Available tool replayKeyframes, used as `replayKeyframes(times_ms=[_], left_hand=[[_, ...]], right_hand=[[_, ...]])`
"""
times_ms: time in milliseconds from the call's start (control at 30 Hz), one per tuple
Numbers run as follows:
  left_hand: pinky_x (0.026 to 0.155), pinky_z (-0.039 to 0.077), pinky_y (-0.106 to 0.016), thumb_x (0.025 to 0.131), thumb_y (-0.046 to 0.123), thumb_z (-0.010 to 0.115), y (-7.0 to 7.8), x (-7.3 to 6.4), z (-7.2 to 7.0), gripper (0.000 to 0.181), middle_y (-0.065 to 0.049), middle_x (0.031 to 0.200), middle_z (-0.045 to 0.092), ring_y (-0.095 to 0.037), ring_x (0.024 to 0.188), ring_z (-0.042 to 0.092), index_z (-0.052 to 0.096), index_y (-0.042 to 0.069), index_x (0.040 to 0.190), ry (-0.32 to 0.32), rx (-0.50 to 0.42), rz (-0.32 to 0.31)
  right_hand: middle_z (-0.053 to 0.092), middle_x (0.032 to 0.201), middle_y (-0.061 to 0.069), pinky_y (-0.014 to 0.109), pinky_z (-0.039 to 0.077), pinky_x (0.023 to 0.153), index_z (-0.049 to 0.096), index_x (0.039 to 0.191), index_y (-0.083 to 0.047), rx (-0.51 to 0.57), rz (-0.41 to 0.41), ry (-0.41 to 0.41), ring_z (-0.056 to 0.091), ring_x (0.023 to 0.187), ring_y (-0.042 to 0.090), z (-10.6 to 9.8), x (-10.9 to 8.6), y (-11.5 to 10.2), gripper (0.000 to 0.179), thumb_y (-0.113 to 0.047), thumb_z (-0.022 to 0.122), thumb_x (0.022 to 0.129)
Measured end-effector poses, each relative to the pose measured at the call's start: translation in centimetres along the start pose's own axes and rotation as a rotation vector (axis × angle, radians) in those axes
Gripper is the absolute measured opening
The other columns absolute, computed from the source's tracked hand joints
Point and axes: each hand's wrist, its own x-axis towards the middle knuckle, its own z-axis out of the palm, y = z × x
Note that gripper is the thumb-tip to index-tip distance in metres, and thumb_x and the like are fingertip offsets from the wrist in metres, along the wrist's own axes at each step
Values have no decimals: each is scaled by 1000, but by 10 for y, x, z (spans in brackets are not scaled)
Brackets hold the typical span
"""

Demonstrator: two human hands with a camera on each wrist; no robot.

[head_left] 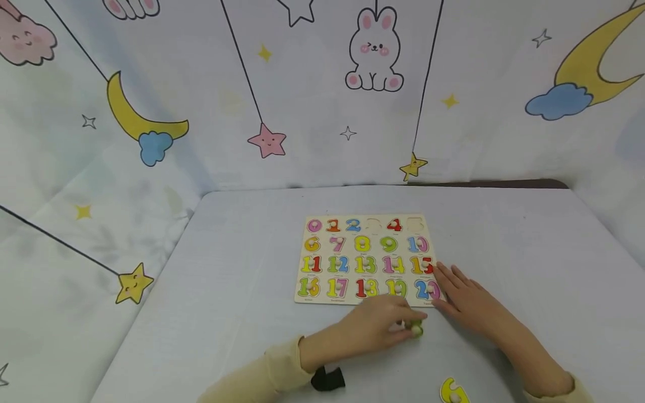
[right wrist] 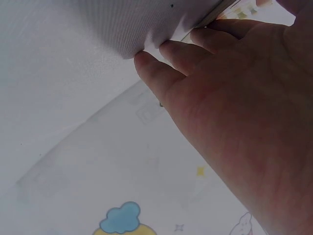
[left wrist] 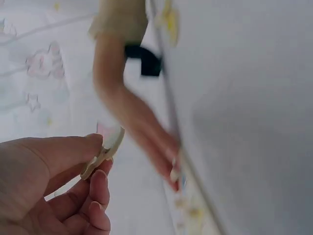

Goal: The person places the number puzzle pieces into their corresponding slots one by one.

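Observation:
My left hand (head_left: 375, 324) pinches a small green puzzle piece (head_left: 416, 329) with a knob, just below the front edge of a wooden number board (head_left: 353, 275). The left wrist view shows the piece (left wrist: 101, 159) edge-on between thumb and fingers, its printed side turned away. My right hand (head_left: 468, 299) lies with fingers extended against the board's right edge, by the 15 and the 20 (head_left: 427, 290). Knobbed number pieces fill most of the board. Two recesses in the top row hold no piece: one after the 2 (head_left: 353, 225), the other right of the 4 (head_left: 395, 225).
A yellow puzzle piece (head_left: 455, 392) lies on the white table (head_left: 242, 252) at the bottom of the head view, partly cut off. A black object (head_left: 328, 379) shows under my left forearm. Behind the table hangs a white cloth (head_left: 312, 89) with cartoon prints.

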Motion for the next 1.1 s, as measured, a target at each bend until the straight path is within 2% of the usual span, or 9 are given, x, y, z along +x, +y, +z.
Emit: replayKeyframes(times_ms=[200, 367, 533, 667, 767, 967, 1100], left_hand=[[62, 39, -15, 86, 20, 70, -46, 29, -41, 34, 10, 85, 57, -8, 76, 51, 66, 12, 118, 119, -189, -130], [64, 40, -19, 87, 19, 68, -83, 58, -64, 34, 5, 93, 59, -14, 81, 53, 65, 10, 120, 127, -218, -160], [69, 40, -21, 90, 16, 65, -119, 79, -76, 33, -2, 102, 63, -12, 83, 54, 63, 6, 121, 116, -235, -162], [74, 40, -21, 90, 16, 64, -145, 89, -76, 33, -4, 107, 63, -13, 84, 53, 62, 5, 122, 99, -245, -194], [74, 40, -21, 91, 15, 62, -161, 92, -73, 33, -3, 108, 62, -14, 84, 52, 61, 5, 122, 85, -284, -246], [66, 36, -23, 91, 15, 63, -185, 92, -58, 34, -2, 95, 59, -16, 76, 44, 61, 4, 123, 41, -349, -371], [68, 38, -22, 91, 15, 63, -195, 95, -50, 32, -1, 97, 60, -14, 76, 45, 63, 5, 121, 16, -362, -419]], right_hand=[[30, 145, 22, 63, 24, 95, 34, 141, 5, 13, -5, -2, 23, 130, 47, -1, -2, 0, 70, -39, 58, 91], [29, 145, 22, 62, 24, 96, 34, 142, 4, 6, 0, -4, 22, 130, 46, -1, -3, 4, 71, -40, 57, 91], [29, 146, 21, 61, 25, 96, 34, 142, 3, 4, -6, 1, 23, 130, 46, 0, -2, 5, 71, -42, 57, 91], [30, 145, 21, 61, 26, 96, 35, 141, 3, 0, -8, 8, 23, 130, 46, 0, -3, 5, 70, -40, 57, 91], [30, 146, 20, 60, 26, 97, 35, 141, 3, -3, -8, 13, 23, 131, 45, 0, -3, 5, 69, -39, 58, 91], [31, 145, 20, 59, 27, 97, 35, 141, 3, -3, -4, 13, 23, 131, 45, 3, -3, 4, 70, -37, 60, 89], [31, 145, 20, 59, 28, 96, 36, 141, 3, -11, -5, 21, 24, 131, 45, 3, -3, 2, 70, -38, 60, 89]])
